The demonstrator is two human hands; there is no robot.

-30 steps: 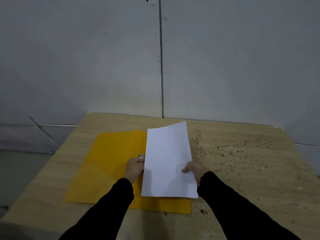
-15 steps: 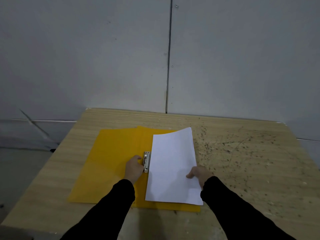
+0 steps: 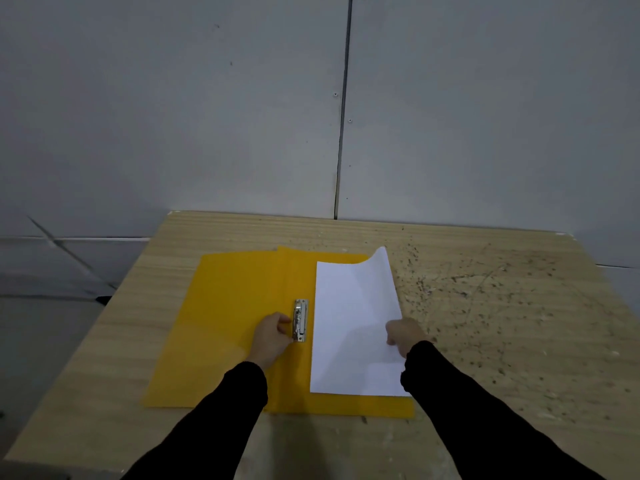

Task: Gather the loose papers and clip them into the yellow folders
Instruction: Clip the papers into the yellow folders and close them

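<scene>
While my left hand (image 3: 272, 336) pinches the lever of the small silver metal clip (image 3: 300, 320) at the spine of the open yellow plastic folder (image 3: 235, 306), my right hand (image 3: 403, 336) grips the white paper sheet (image 3: 353, 323) by its right edge, fingers curled on it. Paper lies on the folder's right half, just beside the clip, far corner curling up. Best: raise the lever fully, slide the left edge under squarely, flatten the curl. Speckled wooden table (image 3: 502, 306); nothing seems to block it.

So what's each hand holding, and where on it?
The right hand grips the paper by its right edge; the left hand pinches the left side of the metal clip on the folder.
</scene>
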